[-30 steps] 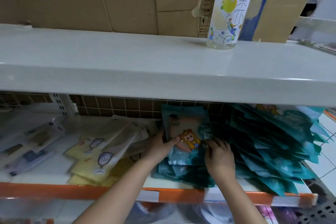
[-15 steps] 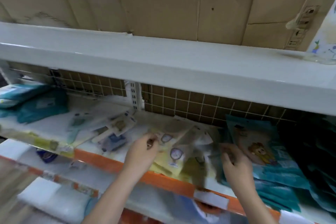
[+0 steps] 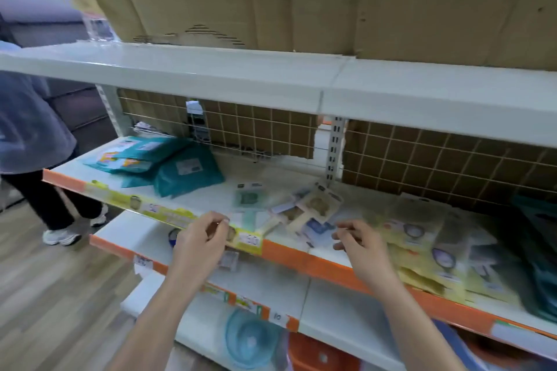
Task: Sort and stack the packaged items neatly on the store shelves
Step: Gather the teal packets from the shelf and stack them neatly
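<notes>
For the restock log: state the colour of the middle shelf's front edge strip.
Orange front edge strip, clearest in the head view.

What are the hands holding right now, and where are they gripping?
Nothing: the left hand and right hand hover with fingers loosely curled before the shelf edge.

Room on the shelf, and what is in the way

The shelf (image 3: pixel 211 193) has a bare white patch in the middle, between the teal packs (image 3: pixel 168 166) near its left edge and the small flat packs (image 3: pixel 304 208) scattered further right. Yellow packs (image 3: pixel 428 238) fill the right part up to the front edge. The upper shelf (image 3: pixel 271 81) hangs low over it all, and a wire grid (image 3: pixel 256 132) closes the back.
</notes>
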`<state>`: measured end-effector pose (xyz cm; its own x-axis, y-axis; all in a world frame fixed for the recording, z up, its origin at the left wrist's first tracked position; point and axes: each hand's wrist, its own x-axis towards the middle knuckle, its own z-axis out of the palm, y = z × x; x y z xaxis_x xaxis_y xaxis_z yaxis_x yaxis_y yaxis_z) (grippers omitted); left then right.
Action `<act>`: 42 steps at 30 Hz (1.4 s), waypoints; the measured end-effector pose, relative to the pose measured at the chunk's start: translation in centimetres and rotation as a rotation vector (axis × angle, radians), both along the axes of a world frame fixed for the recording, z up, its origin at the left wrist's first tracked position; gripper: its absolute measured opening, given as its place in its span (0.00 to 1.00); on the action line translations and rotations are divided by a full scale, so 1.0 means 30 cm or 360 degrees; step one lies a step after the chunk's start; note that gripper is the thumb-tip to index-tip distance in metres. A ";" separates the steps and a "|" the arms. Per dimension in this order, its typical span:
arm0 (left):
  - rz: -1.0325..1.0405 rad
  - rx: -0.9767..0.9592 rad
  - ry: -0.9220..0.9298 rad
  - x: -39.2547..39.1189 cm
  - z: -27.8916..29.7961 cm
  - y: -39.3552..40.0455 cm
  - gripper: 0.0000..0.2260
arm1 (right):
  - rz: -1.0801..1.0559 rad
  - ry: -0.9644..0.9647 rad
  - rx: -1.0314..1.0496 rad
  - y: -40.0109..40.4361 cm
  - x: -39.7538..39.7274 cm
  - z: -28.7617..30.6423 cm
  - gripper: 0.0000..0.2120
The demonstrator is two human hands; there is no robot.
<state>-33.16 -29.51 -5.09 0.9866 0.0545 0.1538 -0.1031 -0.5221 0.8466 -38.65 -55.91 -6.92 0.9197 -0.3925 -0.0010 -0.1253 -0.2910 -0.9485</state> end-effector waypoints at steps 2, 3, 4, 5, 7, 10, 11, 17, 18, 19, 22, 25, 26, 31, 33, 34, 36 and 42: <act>0.0062 -0.0040 0.0012 0.020 -0.009 0.113 0.08 | 0.0037 0.0035 0.0034 0.102 0.048 -0.003 0.07; 0.0083 -0.0040 0.0010 0.032 -0.017 0.165 0.08 | 0.0067 0.0051 0.0053 0.150 0.073 -0.006 0.07; 0.0101 -0.0032 0.0011 0.042 -0.022 0.213 0.07 | 0.0098 0.0070 0.0068 0.196 0.098 -0.009 0.07; 0.0125 -0.0032 0.0022 0.054 -0.026 0.256 0.08 | 0.0130 0.0095 0.0055 0.236 0.125 -0.014 0.07; 0.0177 -0.0043 0.0053 0.078 -0.032 0.325 0.08 | 0.0193 0.0113 0.0019 0.308 0.184 -0.021 0.06; 0.0255 -0.0069 0.0084 0.132 -0.045 0.408 0.09 | 0.0243 0.0120 0.0004 0.398 0.278 -0.030 0.06; 0.0263 -0.0066 0.0089 0.157 -0.050 0.434 0.09 | 0.0250 0.0125 0.0001 0.426 0.311 -0.030 0.06; 0.0318 -0.0039 0.0081 0.354 -0.059 0.581 0.08 | 0.0358 0.0121 0.0000 0.584 0.570 -0.042 0.06; 0.0326 -0.0041 0.0081 0.385 -0.056 0.604 0.07 | 0.0380 0.0104 0.0015 0.612 0.621 -0.044 0.06; 0.0332 -0.0039 0.0072 0.416 -0.056 0.628 0.07 | 0.0397 0.0099 0.0025 0.642 0.669 -0.045 0.06; 0.0361 -0.0058 0.0070 0.504 -0.059 0.711 0.07 | 0.0469 0.0115 -0.0026 0.738 0.793 -0.048 0.04; 0.0439 -0.0076 0.0078 0.576 -0.070 0.788 0.08 | 0.0518 0.0126 -0.0113 0.812 0.885 -0.050 0.05; 0.0461 -0.0068 0.0076 0.604 -0.076 0.812 0.08 | 0.0516 0.0135 -0.0136 0.830 0.911 -0.048 0.05; 0.0413 0.0100 0.0066 0.795 -0.086 0.896 0.05 | 0.0442 0.0216 -0.0310 0.875 1.039 -0.054 0.04; 0.0336 0.0175 0.0055 0.893 -0.099 0.934 0.10 | 0.0411 0.0254 -0.0391 0.901 1.087 -0.060 0.06; 0.0294 0.0225 0.0058 0.941 -0.106 0.953 0.12 | 0.0389 0.0266 -0.0447 0.919 1.108 -0.064 0.07; 0.0201 0.0315 0.0100 1.033 -0.118 0.994 0.15 | 0.0327 0.0302 -0.0537 0.965 1.154 -0.077 0.11; -0.0023 0.0657 0.0152 1.294 -0.137 1.114 0.20 | 0.0274 0.0594 -0.0858 1.141 1.282 -0.162 0.36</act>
<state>5.66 3.89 -9.19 0.9977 -0.0061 0.0674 -0.0437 -0.8186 0.5728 -0.20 -21.68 -11.78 0.9452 -0.2751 -0.1757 -0.3255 -0.7563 -0.5675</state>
